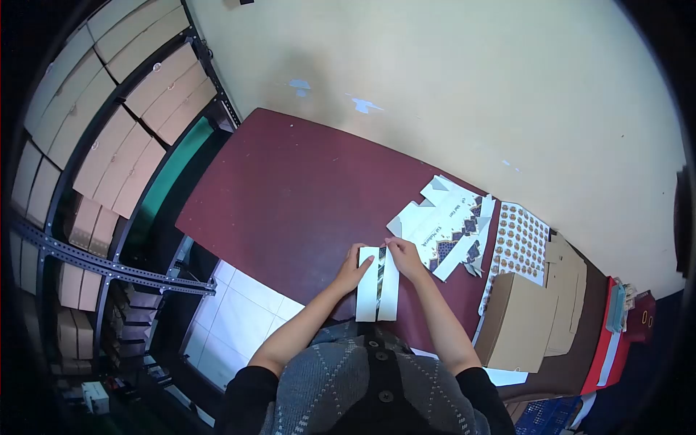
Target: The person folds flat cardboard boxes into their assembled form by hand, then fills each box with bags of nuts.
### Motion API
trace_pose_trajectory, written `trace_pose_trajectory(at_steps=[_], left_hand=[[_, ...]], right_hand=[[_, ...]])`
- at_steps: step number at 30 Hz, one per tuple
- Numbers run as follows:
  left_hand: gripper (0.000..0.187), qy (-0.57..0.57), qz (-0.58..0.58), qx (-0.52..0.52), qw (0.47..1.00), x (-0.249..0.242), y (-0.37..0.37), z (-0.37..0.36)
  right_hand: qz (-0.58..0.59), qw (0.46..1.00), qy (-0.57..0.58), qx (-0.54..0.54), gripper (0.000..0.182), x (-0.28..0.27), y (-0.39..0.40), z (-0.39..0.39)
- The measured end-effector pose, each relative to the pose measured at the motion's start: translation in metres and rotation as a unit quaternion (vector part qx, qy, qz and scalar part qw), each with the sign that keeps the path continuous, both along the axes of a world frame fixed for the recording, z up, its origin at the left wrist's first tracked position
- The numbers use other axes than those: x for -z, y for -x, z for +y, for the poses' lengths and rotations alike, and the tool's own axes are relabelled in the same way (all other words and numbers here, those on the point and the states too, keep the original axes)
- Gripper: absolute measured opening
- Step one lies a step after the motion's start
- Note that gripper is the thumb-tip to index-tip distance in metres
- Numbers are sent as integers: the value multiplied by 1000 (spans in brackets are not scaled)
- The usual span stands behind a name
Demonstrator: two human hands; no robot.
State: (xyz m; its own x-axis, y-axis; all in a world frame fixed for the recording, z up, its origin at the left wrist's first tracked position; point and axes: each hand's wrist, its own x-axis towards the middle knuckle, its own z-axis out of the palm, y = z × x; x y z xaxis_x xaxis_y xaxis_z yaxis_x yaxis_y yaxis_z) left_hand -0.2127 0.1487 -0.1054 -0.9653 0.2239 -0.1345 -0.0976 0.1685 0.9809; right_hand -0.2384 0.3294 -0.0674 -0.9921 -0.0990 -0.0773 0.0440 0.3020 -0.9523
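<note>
A white folded card piece point(368, 293), with a dark patterned strip down its middle, lies at the near edge of the maroon table point(290, 181). My left hand point(353, 272) holds its left side, the thumb resting on top. At its upper right corner my right hand point(402, 254) has its fingers pressed together on the edge. Flat printed white card sheets point(442, 225) with dark blue patterns and lettering lie just beyond my right hand.
To the right are a sticker sheet point(518, 239), brown cardboard boxes point(511, 319) and a red item point(612, 355). A shelf rack holding boxes point(119, 159) stands at the left. A wall rises behind the table; below right is a blue crate point(547, 417).
</note>
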Motion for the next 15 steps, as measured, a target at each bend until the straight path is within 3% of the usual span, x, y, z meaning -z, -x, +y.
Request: trace_pose_trajectory(at_steps=[3, 4, 11, 15], left_hand=[[40, 31, 81, 12, 996, -17, 0, 1], [35, 7, 63, 14, 998, -14, 2, 2], [34, 13, 64, 38, 997, -10, 4, 12], [32, 16, 64, 48, 997, -5, 5, 15]], right_hand=[[-59, 998, -23, -16, 31, -2, 0, 8], [-64, 997, 34, -5, 32, -1, -3, 9], [17, 998, -47, -50, 29, -10, -25, 23], [-19, 1000, 1, 6, 35, 0, -34, 25]])
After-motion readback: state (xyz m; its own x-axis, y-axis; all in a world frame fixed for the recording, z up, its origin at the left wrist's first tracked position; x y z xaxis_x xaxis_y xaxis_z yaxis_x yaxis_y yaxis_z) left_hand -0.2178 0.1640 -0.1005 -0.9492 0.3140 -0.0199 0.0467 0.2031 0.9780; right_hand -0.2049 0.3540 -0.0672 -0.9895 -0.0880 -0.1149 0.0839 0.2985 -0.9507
